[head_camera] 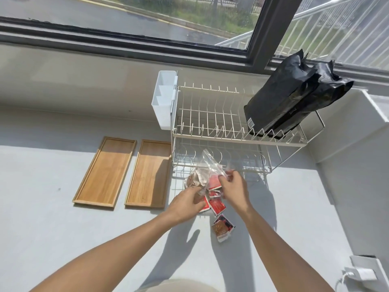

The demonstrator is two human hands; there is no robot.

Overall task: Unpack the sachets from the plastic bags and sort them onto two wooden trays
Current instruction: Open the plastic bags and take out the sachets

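Left hand (186, 200) and right hand (232, 186) both gripping clear plastic bag (207, 168) just in front of dish rack (237, 131), red sachets (214, 202) spilling onto counter (63, 228). Unpacking step, likely. Next: empty bag, carry sachets left to 2 bare wooden trays (105, 171).

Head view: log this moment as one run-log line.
stage: unpacking | left hand: grips clear plastic bag | right hand: pinches bag | sachets: spilling onto counter | wooden trays: no sachets yet
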